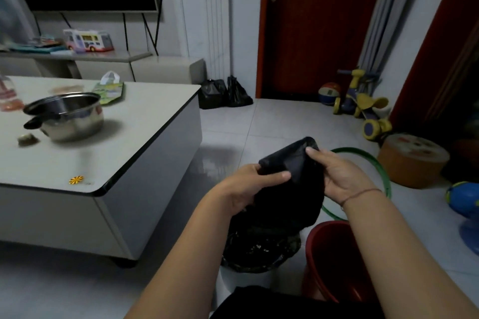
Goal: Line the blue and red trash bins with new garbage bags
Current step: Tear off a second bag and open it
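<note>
- On the floor off the near right corner of the coffee table: bin already lined in black, its own colour hidden; red bin beside it, bare
- Above both bins: black garbage bag, bunched, mouth unopened
- Left hand and right hand each pinching its top edge
- Probable step: opening bag for red bin; next, rubbing layers apart, spreading mouth over rim

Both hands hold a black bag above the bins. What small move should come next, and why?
Probably pull the black bag open at its mouth: left hand and right hand pinch it while folded, one bin below already looks lined, and the red bin shows a bare inside.
</note>
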A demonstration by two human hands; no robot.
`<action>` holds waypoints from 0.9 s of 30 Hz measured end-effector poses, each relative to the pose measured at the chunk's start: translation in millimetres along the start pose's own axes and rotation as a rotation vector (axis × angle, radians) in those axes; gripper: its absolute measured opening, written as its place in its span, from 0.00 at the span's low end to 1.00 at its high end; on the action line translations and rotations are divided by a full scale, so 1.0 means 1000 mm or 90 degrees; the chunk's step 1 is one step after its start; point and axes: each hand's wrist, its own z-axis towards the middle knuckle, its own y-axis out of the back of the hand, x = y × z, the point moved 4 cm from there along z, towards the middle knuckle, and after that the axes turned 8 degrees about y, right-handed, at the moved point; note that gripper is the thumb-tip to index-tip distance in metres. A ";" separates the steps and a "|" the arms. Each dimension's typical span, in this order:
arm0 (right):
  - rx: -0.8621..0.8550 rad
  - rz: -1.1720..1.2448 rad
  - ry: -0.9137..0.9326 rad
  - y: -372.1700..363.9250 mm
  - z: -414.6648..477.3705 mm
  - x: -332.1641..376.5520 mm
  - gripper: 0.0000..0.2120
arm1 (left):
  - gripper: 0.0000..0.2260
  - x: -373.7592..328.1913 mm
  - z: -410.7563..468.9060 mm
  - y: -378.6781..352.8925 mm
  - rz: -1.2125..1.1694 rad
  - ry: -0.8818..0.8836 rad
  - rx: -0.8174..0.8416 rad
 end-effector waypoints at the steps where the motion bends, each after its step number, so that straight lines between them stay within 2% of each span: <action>1: 0.005 -0.027 0.049 0.001 -0.001 0.001 0.07 | 0.21 -0.004 -0.001 -0.003 -0.028 0.004 0.004; 4: 0.041 -0.149 0.127 0.010 -0.010 0.001 0.08 | 0.23 -0.019 0.003 -0.007 -0.175 0.031 -0.049; 7: 0.072 -0.205 0.104 0.022 -0.013 -0.003 0.14 | 0.12 -0.028 0.011 -0.007 -0.211 -0.028 -0.177; 10: 0.090 -0.093 0.018 0.032 -0.014 -0.005 0.19 | 0.04 -0.024 0.014 -0.017 -0.117 -0.115 -0.176; 14: 0.055 0.062 -0.032 0.036 -0.010 -0.004 0.23 | 0.07 -0.012 0.015 -0.031 -0.015 -0.135 -0.099; 17: -0.007 0.030 0.049 0.038 -0.004 -0.003 0.16 | 0.10 -0.003 0.018 -0.030 -0.001 -0.117 -0.091; 20: -0.048 -0.055 0.149 0.038 0.000 -0.001 0.07 | 0.16 0.001 0.018 -0.025 -0.017 -0.116 -0.143; 22: -0.080 -0.166 0.201 0.034 -0.001 -0.002 0.05 | 0.25 -0.004 0.017 -0.014 -0.009 -0.149 -0.304; 24: -0.118 -0.279 0.258 0.027 -0.003 -0.003 0.03 | 0.25 -0.015 0.005 -0.008 0.030 -0.241 -0.500; 25: -0.131 -0.315 0.289 0.022 -0.005 -0.002 0.02 | 0.21 -0.020 0.000 -0.012 0.041 -0.296 -0.520; 27: -0.109 -0.340 0.325 0.006 -0.009 -0.002 0.03 | 0.14 -0.026 -0.001 -0.030 0.037 -0.338 -0.416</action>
